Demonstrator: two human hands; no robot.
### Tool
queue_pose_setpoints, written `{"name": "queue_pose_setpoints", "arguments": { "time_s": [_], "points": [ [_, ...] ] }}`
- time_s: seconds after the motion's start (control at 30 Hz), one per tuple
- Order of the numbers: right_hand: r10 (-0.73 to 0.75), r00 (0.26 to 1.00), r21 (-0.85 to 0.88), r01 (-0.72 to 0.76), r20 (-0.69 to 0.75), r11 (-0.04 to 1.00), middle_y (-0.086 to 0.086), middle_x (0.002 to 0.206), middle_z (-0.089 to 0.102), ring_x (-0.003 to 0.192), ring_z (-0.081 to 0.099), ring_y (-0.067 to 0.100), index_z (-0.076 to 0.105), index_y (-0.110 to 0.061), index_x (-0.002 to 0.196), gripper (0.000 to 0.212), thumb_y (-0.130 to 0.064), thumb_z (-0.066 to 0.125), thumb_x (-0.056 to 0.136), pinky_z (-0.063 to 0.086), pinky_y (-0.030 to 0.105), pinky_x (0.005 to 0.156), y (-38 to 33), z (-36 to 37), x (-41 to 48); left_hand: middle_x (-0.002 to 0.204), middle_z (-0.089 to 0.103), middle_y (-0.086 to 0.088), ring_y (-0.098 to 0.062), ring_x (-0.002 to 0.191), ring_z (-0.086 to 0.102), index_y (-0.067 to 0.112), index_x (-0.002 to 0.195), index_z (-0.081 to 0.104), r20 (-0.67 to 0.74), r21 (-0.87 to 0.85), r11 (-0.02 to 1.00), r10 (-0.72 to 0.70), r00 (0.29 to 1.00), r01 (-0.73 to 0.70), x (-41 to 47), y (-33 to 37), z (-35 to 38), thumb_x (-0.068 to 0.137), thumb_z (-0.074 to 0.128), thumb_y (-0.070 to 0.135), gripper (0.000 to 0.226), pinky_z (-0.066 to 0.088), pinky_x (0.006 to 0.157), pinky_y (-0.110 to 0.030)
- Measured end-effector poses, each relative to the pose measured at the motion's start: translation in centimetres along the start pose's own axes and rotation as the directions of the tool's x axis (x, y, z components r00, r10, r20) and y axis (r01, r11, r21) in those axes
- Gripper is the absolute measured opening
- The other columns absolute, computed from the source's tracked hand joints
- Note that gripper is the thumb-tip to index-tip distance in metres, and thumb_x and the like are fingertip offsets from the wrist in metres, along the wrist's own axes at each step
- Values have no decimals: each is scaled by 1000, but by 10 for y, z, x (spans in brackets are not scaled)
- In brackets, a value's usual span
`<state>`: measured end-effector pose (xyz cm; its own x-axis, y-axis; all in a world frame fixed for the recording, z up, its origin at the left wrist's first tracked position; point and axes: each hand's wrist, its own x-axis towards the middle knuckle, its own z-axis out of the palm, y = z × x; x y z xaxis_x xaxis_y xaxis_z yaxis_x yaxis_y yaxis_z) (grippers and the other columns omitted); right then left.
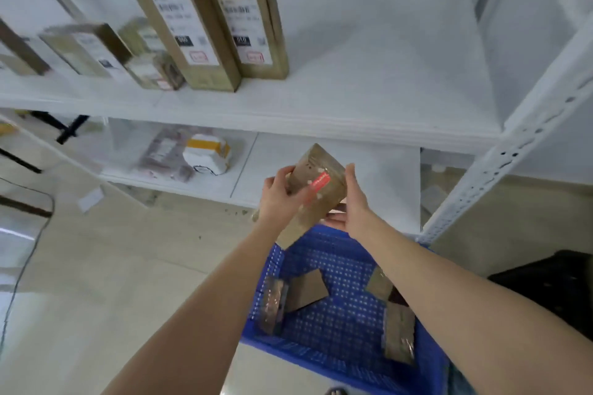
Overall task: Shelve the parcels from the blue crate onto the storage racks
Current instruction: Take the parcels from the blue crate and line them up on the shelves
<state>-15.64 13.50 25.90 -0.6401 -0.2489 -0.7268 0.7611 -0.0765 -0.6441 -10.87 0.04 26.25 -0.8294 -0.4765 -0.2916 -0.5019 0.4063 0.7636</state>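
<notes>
The cardboard parcel [316,189] is held tilted above the far edge of the blue crate [340,317]. The left hand [280,199] curls round its left side; the right hand [356,202] clasps the right side. Recommended: lift two-handed, turn it upright, and seat it on the upper shelf [369,90] just beside the standing boxes [253,19].

The left hand [279,199] and the right hand [356,205] were bare. The left forearm [205,308] and the right forearm [465,301] were also uncovered, bare from the wrists down to the lower edge of the view. Beside the right forearm, at the bottom edge, a sliver of blue-green cloth [459,379] showed, too little to tell what garment it was.
</notes>
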Motion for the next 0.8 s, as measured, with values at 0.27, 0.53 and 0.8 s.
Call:
{"name": "queue_pose_setpoints", "arguments": {
  "time_s": [0.27,0.53,0.8],
  "points": [
    [-111,972,277,51,206,960,15,101,56,100,60,33,56,-14,93,20,-29,66,88,54,46,83,-109,38,-124,100,55,-1,-17,91,53,14,114,49,-159,-448,894,-80,984,0,-68,149,-110,89,47,58,50,42,77,-31],
    [-185,914,185,124,361,975,12,102,59,92,62,32,60,-12,106,59,-58,72,72,53,47,90,-166,55,-186,100,58,2,-11,87,55,21,115,53,-245,-565,807,31,969,-169,-112,205,-163,89,55,47,37,44,64,-24],
    [-396,850,130,375,348,918,16,107,65,93,61,31,58,-8,115,48,-18,61,68,48,42,91,-172,84,-224,99,60,1,-13,86,59,19,123,50,-113,-528,831,137,984,-176,-119,217,-214,88,56,25,35,51,77,-32]
  ]
}}
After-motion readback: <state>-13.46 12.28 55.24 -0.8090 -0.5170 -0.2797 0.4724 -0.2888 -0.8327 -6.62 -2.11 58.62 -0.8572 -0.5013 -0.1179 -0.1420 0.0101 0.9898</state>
